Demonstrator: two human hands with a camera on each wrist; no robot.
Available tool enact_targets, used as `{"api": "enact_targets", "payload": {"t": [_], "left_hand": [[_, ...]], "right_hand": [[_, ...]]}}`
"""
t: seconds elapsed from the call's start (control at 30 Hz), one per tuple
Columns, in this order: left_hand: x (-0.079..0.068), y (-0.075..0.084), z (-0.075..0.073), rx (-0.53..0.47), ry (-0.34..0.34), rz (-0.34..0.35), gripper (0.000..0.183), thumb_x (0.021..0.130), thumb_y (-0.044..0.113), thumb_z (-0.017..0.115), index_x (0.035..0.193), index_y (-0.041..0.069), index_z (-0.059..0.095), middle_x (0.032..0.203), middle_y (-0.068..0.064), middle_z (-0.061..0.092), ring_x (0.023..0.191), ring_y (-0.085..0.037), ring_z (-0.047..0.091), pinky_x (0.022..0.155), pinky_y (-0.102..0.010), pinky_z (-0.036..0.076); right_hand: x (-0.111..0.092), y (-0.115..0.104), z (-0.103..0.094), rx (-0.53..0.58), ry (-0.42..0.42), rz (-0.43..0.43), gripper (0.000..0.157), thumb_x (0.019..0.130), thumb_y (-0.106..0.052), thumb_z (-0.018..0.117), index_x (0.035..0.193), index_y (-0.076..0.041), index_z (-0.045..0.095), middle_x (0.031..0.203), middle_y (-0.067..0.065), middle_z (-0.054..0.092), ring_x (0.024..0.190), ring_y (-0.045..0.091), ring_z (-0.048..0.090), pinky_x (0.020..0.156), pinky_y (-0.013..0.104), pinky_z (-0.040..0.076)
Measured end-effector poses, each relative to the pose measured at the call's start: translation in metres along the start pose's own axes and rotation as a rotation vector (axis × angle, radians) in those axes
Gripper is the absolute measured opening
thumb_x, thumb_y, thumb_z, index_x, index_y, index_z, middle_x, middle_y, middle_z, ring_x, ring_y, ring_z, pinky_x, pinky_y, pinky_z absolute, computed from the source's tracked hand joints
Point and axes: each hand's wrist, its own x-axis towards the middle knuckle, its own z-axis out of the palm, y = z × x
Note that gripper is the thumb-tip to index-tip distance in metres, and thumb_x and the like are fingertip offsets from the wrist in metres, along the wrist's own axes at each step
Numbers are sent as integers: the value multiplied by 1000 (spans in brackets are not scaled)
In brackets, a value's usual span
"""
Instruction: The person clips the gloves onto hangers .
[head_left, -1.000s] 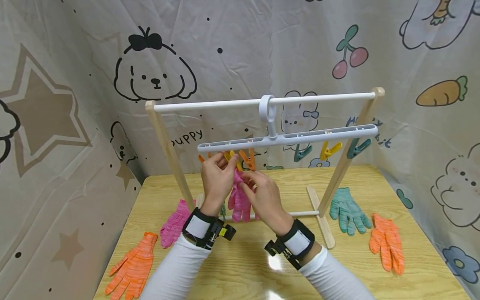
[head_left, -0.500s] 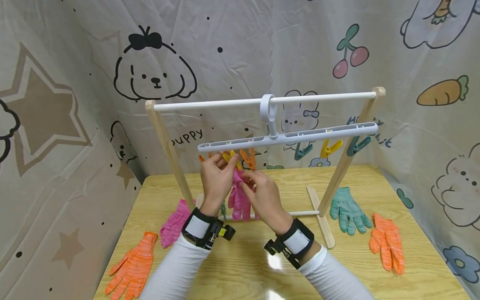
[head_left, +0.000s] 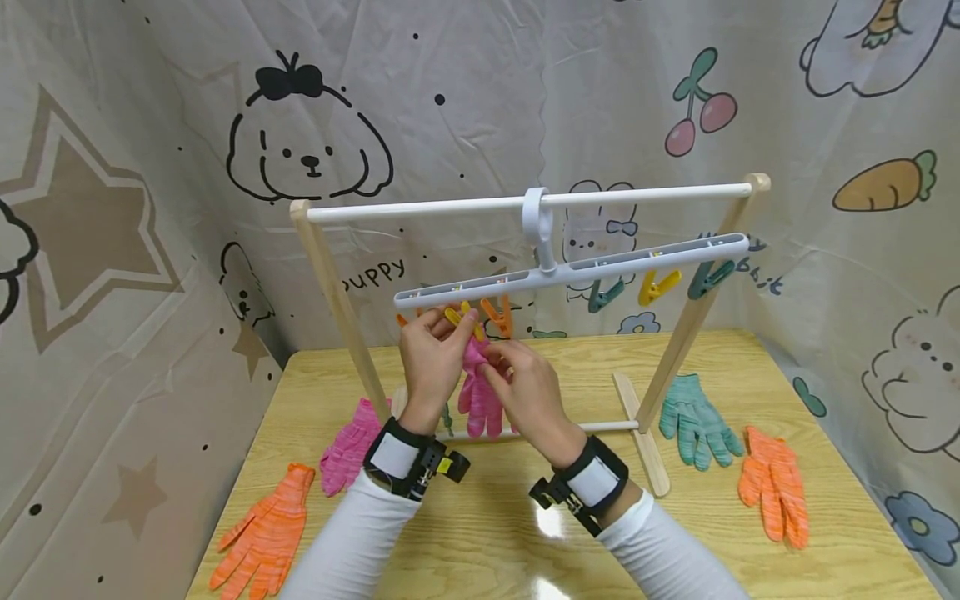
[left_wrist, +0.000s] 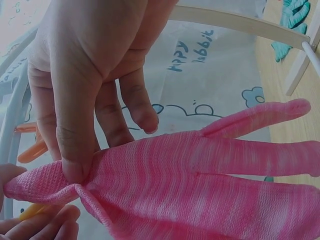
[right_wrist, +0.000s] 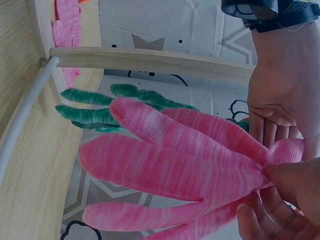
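Observation:
My left hand (head_left: pixel 432 358) pinches a yellow clothespin (head_left: pixel 477 327) under the left half of a pale hanger bar (head_left: pixel 480 287). Just below, the fingers and thumb of my right hand (head_left: pixel 531 396) pinch a pink knitted glove (head_left: pixel 480 404) near its cuff, which lies right at the clothespin. The glove's fingers hang down. In the left wrist view, the cuff (left_wrist: pixel 37 185) is folded between both hands, and the clothespin (left_wrist: pixel 32 210) is mostly hidden by my left fingers. Behind the pink glove hangs a green glove (right_wrist: pixel 95 112), largely covered in the head view.
The hanger hooks over a white rod (head_left: pixel 420 208) on a wooden frame (head_left: pixel 341 308). Beside my hands is an orange clothespin (head_left: pixel 498 317); teal (head_left: pixel 606 294) and yellow clothespins hang at right. Orange (head_left: pixel 262 533), pink (head_left: pixel 352 446), teal (head_left: pixel 697 421) and orange gloves lie on the table (head_left: pixel 480 533).
The hanger bar has swung slightly, its right end now higher and a little further left. The pink glove has shifted up a touch. Both hands keep their grips almost in place.

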Motion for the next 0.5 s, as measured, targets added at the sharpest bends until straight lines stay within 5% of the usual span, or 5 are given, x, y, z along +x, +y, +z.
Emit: {"api": "enact_targets", "payload": {"t": [0.17, 0.5], "left_hand": [[0, -2, -1, -29, -35, -4, 26, 92, 17, 75, 105, -5, 71, 93, -22, 77, 85, -27, 76, 68, -18, 57], [-4, -4, -1, -11, -51, -1, 36, 96, 18, 70, 124, -4, 65, 120, -22, 72, 107, -32, 73, 93, -43, 58]], "right_hand": [[-1, 1, 0, -5, -5, 0, 17, 91, -11, 75, 106, -4, 75, 91, 8, 74, 74, 16, 66, 60, 20, 50], [0, 4, 0, -13, -19, 17, 19, 92, -13, 75, 109, -5, 75, 91, 8, 74, 75, 17, 67, 59, 21, 51]]}}
